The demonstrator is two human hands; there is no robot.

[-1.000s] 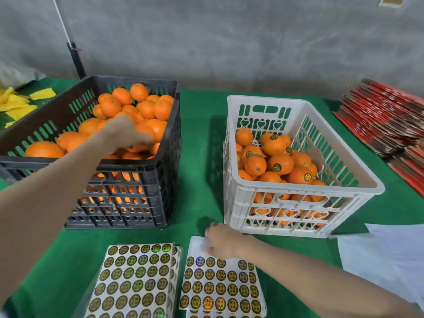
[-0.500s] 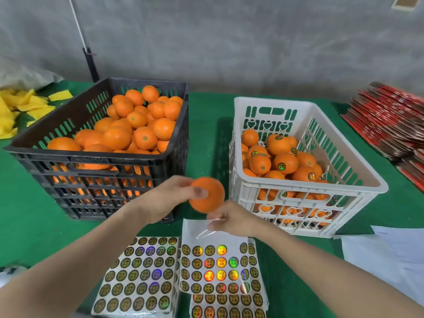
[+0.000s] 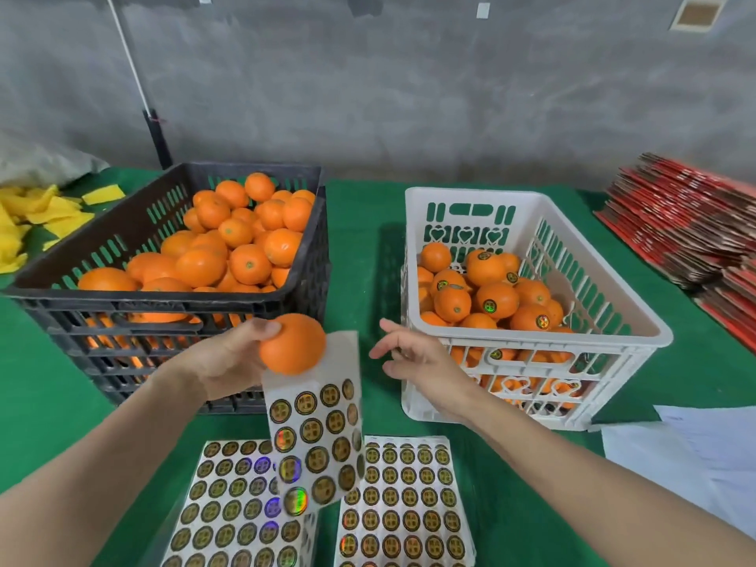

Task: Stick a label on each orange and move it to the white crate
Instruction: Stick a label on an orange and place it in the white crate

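My left hand [image 3: 229,358] grips an orange [image 3: 292,343] in front of the black crate [image 3: 172,296], which is full of unlabelled oranges [image 3: 245,239]. A sheet of round gold labels [image 3: 317,439] hangs in the air right under that orange, its top edge behind the fruit. My right hand [image 3: 413,358] hovers just right of the sheet with fingers spread, holding nothing, close to the front left corner of the white crate [image 3: 638,333]. Inside the white crate lie several labelled oranges [image 3: 497,298].
Two stacks of label sheets [image 3: 405,497] lie flat on the green tablecloth [image 3: 360,247] near me. White papers [image 3: 687,448] lie at the right, red cartons [image 3: 687,227] are stacked far right, and yellow scraps [image 3: 37,218] lie far left.
My left hand brought an orange out of the black crate to the front. My right hand left the sheets on the table and opened; one sheet now hangs raised under the orange.
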